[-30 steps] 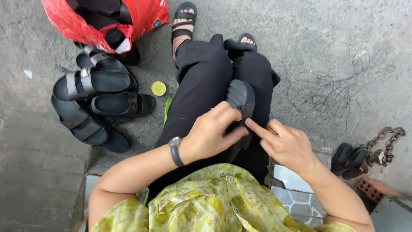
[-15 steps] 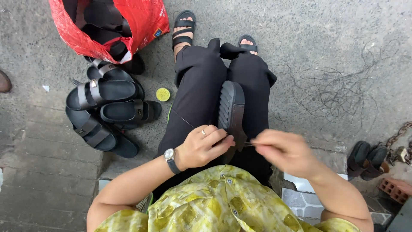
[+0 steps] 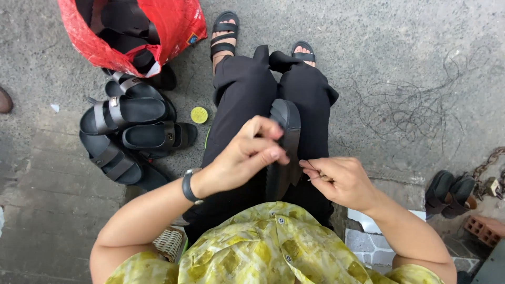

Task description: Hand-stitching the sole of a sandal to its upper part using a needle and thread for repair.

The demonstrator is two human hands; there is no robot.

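Head view: you sit with a black sandal point(image 3: 284, 152) lying lengthwise on your lap, between your thighs, its toe end pointing away from you. Your left hand point(image 3: 247, 155) rests on the sandal's left edge, thumb and fingers curled together over it; the grip is narrow and touches the sandal, though you cannot tell from here whether it clamps the sole or only pinches something fine at its rim. Your right hand point(image 3: 342, 181) sits just beside the sandal's near right side, fingers pinched tight on a thin needle-like tool point(image 3: 309, 166) whose tip points toward the sandal. A black watch point(image 3: 188, 186) sits on your left wrist.

On the concrete floor point(image 3: 410, 47) to your left lies a heap of black sandals point(image 3: 131, 137), and beyond it a red bag point(image 3: 158, 26) holding more. A small yellow round lid point(image 3: 199, 114) lies between the heap and your left leg. Loose dark threads point(image 3: 415, 105) lie scattered to your right.
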